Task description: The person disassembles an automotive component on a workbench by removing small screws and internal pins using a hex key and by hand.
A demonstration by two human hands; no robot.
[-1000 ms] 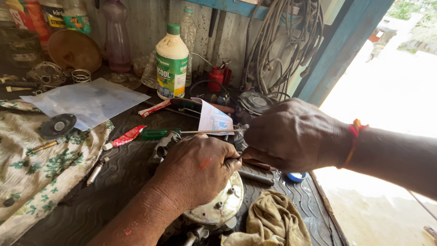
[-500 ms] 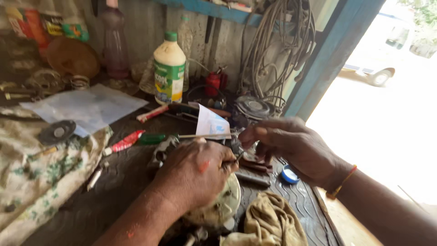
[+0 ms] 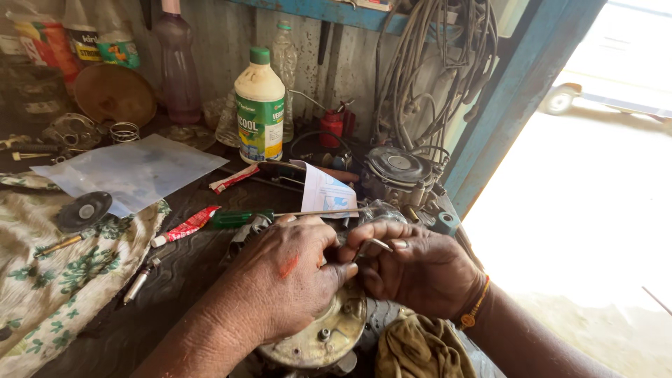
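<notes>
Where our two hands meet over the bench, the right hand [image 3: 420,269] pinches a thin metal pin [image 3: 380,244] between thumb and forefinger, its other fingers curled in. Our left hand [image 3: 290,276] lies closed over the round metal housing [image 3: 325,332], pressing it down; whether those fingers grip anything underneath we cannot tell, since the palm hides them. The housing sits near us, just left of a crumpled olive rag [image 3: 416,350], and the pin hovers at its far edge, between our knuckles.

Just beyond our hands a green-handled screwdriver [image 3: 241,218] lies across the bench, its shaft pointing right toward a folded white paper [image 3: 325,192]. Farther back stands a white bottle with a green cap [image 3: 260,108], and to the right of it another round engine part [image 3: 399,168]. On the left, a clear plastic sheet [image 3: 133,168] overlaps a floral cloth [image 3: 49,280], and a red tube [image 3: 185,225] lies between them and us.

We judge the pin the weak point: it is slim and held only at the fingertips, so a slip could drop it into the clutter or the dark gaps of the housing. If our left hand eases off, the housing may rock and spoil the alignment.
</notes>
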